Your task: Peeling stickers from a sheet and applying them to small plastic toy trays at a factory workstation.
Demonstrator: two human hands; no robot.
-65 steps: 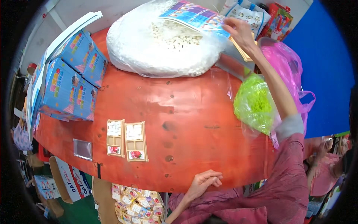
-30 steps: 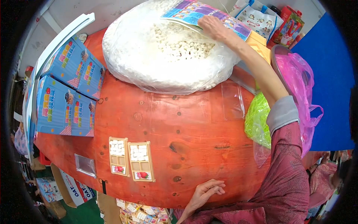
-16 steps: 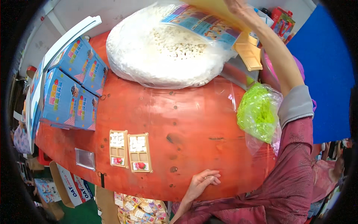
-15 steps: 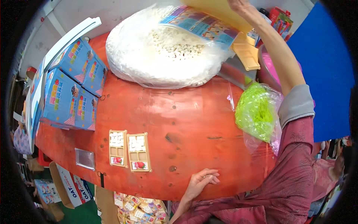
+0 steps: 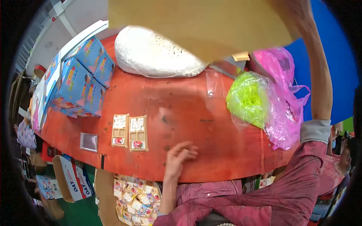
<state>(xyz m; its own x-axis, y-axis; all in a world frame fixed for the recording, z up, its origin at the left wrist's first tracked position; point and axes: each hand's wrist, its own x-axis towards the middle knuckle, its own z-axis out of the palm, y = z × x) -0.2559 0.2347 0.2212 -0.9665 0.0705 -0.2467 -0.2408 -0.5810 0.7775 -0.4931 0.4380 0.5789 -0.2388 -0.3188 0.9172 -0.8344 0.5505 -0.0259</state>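
My right arm reaches far up on the right. At its end my right hand (image 5: pixel 299 17), partly blurred, grips the edge of a large plain tan sheet (image 5: pixel 203 26) that looks like cardboard. The sheet hangs close above the far side of the table and hides much of what lies there. Over the near part of the red table (image 5: pixel 211 150) my left hand (image 5: pixel 181 155) hovers or rests, fingers loosely bent and apart, holding nothing. Left of it lie two small tan compartment trays (image 5: pixel 138 133) (image 5: pixel 120 130), each with white pieces and a strawberry-printed piece.
Behind is a big clear bag of white pieces (image 5: pixel 151 56). Blue printed boxes (image 5: pixel 77 83) stand at left, near a clear flat case (image 5: pixel 89 142). At right are a bag of lime-green strands (image 5: pixel 247 100) and a pink plastic bag (image 5: pixel 288 113). Below is a carton of small packs (image 5: pixel 135 199).
My right hand has moved right, bringing the tan sheet up large across the top of the view. The blue printed sheet seen earlier is out of sight. My left hand has shifted slightly left.
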